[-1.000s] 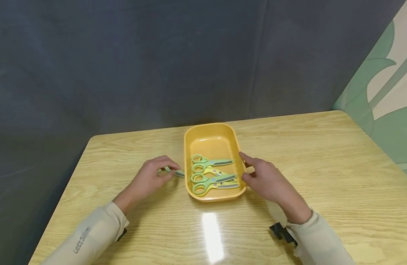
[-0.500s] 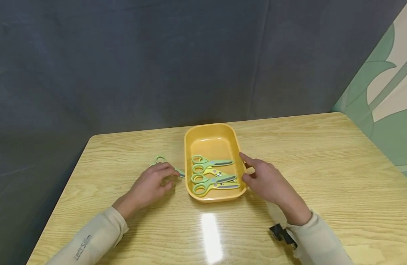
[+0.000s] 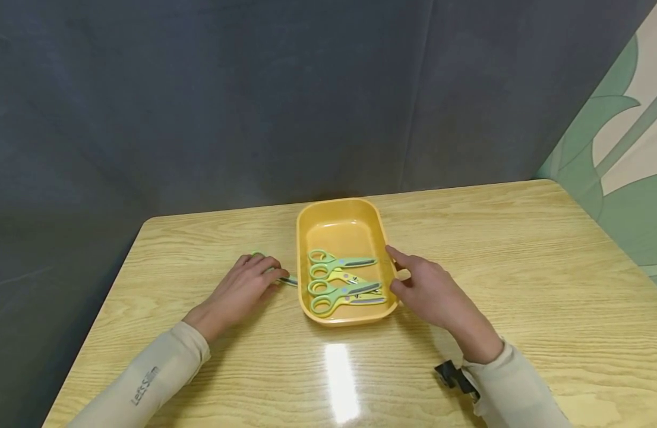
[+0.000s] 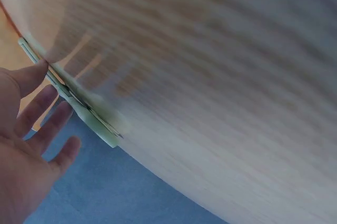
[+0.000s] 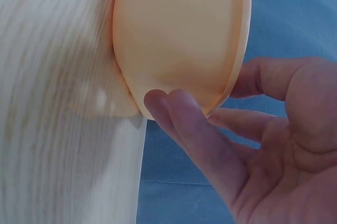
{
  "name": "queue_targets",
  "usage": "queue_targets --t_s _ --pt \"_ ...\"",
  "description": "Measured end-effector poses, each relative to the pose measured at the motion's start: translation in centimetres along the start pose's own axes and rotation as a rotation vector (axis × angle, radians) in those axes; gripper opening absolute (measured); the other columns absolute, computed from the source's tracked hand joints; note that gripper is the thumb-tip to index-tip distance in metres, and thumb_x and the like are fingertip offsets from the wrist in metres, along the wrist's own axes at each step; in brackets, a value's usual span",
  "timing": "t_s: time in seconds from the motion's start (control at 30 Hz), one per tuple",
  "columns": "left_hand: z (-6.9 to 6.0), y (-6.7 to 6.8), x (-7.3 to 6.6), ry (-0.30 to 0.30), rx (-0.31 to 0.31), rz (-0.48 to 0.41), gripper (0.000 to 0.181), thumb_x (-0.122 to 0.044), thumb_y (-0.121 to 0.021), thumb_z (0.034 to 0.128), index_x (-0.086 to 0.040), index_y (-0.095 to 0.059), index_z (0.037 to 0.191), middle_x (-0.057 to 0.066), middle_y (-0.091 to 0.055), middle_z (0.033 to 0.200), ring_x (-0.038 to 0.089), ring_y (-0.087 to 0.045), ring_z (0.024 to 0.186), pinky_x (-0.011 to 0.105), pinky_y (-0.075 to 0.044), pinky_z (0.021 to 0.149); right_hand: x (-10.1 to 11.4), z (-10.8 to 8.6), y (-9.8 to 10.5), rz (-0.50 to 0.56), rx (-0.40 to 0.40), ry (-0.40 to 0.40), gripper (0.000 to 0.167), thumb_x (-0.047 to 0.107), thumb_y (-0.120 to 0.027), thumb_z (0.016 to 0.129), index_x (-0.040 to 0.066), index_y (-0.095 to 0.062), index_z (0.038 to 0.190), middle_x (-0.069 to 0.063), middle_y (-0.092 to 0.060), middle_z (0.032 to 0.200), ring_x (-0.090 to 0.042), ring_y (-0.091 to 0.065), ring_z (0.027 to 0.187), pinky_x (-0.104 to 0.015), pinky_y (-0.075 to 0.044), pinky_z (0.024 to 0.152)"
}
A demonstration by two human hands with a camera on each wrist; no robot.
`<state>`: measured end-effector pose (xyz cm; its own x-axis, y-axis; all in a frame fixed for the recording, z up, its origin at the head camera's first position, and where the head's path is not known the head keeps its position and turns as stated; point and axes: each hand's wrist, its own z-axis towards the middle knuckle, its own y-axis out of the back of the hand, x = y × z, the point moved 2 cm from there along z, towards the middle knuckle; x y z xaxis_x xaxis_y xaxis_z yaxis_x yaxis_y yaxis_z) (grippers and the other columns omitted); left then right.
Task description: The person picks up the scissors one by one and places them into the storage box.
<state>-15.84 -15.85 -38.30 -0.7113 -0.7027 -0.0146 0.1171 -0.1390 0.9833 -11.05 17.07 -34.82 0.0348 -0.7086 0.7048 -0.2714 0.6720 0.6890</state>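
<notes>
My left hand [image 3: 245,288] is over a pair of green-handled scissors [image 3: 288,280] lying on the table, left of a yellow tray [image 3: 341,321]. In the left wrist view, the thumb touches the scissors [image 4: 92,120] near the blades; the fingers are spread and loosely bent. Part of the scissors is hidden under the hand in the head view. My right hand [image 3: 432,291] touches the right side of the tray, its thumb and index finger apart along the rim. Inside the tray's near half, several green and yellow scissors [image 3: 336,296] lie with their blades pointing right.
The wooden table [image 3: 521,285] extends to both sides of the tray, and its far edge runs along a dark cloth backdrop [image 3: 253,107]. At right stands a wall with a green leaf pattern [image 3: 644,226]. A bright light reflection marks the near tabletop.
My left hand moved back off the scissors, baring a handle loop, then came forward over them again with the palm turned down. The right hand and the tray stayed put.
</notes>
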Motion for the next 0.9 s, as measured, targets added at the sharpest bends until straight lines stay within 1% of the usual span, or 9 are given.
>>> queue_targets --t_s 0.07,0.17,0.43,0.57,0.73,0.9 --pt "0.02 -0.02 0.09 0.007 0.008 -0.002 0.029 -0.013 -0.076 0.0865 -0.019 -0.071 0.115 -0.002 -0.065 0.113 0.021 -0.059 0.110 0.046 -0.045 0.101 0.03 0.00 0.00 -0.009 -0.001 -0.001 0.066 0.011 -0.053 0.095 0.010 -0.030 0.157 -0.023 -0.049 0.147 -0.031 -0.070 0.110 -0.024 -0.052 0.061" --pt "0.05 -0.09 0.16 0.010 0.011 -0.012 0.030 -0.012 -0.077 0.0861 -0.018 -0.071 0.115 -0.001 -0.065 0.111 0.022 -0.060 0.110 0.050 -0.044 0.104 0.06 0.01 -0.02 -0.020 -0.003 0.001 0.065 0.011 -0.053 0.095 0.010 -0.030 0.156 -0.023 -0.049 0.147 -0.031 -0.070 0.109 -0.023 -0.051 0.060" --pt "-0.09 -0.46 0.29 0.005 0.002 -0.037 0.025 -0.012 -0.077 0.0851 -0.018 -0.073 0.109 -0.003 -0.067 0.109 0.022 -0.061 0.107 0.055 -0.042 0.104 0.16 -0.03 -0.10 -0.027 -0.004 -0.004 0.065 0.011 -0.053 0.095 0.009 -0.031 0.156 -0.023 -0.050 0.146 -0.031 -0.070 0.109 -0.023 -0.052 0.062" --pt "-0.19 -0.47 0.11 -0.005 0.001 -0.023 0.021 -0.013 -0.074 0.0877 -0.019 -0.072 0.108 -0.005 -0.068 0.108 0.021 -0.062 0.107 0.058 -0.041 0.103 0.19 -0.07 -0.09 -0.032 -0.010 0.004 0.065 0.011 -0.053 0.094 0.008 -0.031 0.156 -0.024 -0.051 0.144 -0.031 -0.070 0.109 -0.023 -0.052 0.062" --pt "-0.24 -0.50 -0.20 -0.037 -0.010 0.021 0.019 -0.015 -0.072 0.0903 -0.017 -0.071 0.109 -0.004 -0.066 0.104 0.020 -0.062 0.104 0.058 -0.041 0.102 0.17 -0.11 -0.04 -0.032 -0.013 0.011 0.065 0.011 -0.052 0.095 0.007 -0.031 0.156 -0.024 -0.052 0.143 -0.032 -0.070 0.109 -0.023 -0.053 0.062" --pt "-0.32 -0.54 -0.20 -0.052 -0.020 0.046 0.020 -0.012 -0.069 0.0918 -0.013 -0.070 0.112 -0.001 -0.064 0.106 0.020 -0.063 0.102 0.053 -0.042 0.104 0.16 -0.09 -0.03 -0.030 -0.012 0.012 0.065 0.011 -0.052 0.095 0.007 -0.031 0.156 -0.024 -0.051 0.143 -0.032 -0.070 0.109 -0.023 -0.053 0.062"
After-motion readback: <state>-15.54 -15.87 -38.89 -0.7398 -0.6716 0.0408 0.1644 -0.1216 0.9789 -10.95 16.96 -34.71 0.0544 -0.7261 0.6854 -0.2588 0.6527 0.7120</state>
